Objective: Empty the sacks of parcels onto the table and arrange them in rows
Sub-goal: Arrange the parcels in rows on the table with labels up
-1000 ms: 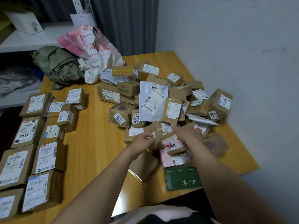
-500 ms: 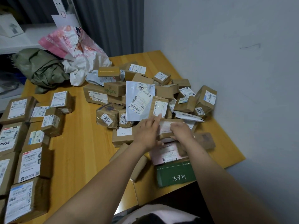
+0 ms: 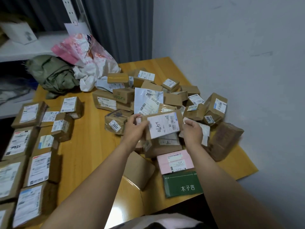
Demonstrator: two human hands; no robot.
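A brown parcel (image 3: pixel 162 125) with a white label marked 2470 is being held at the centre of the frame, just above the loose pile of parcels (image 3: pixel 123 96). The left hand (image 3: pixel 135 128) is gripping its left end and the right hand (image 3: pixel 192 132) its right end, fingers curled round the edges. Below the pile, a pink box (image 3: pixel 175 161) and a green box (image 3: pixel 182 183) are lying on the wooden surface (image 3: pixel 85 146). Rows of labelled parcels (image 3: pixel 39 167) are sitting at the left. A green sack (image 3: pixel 52 75) and a pink-and-white sack (image 3: pixel 87 55) are lying crumpled at the upper left.
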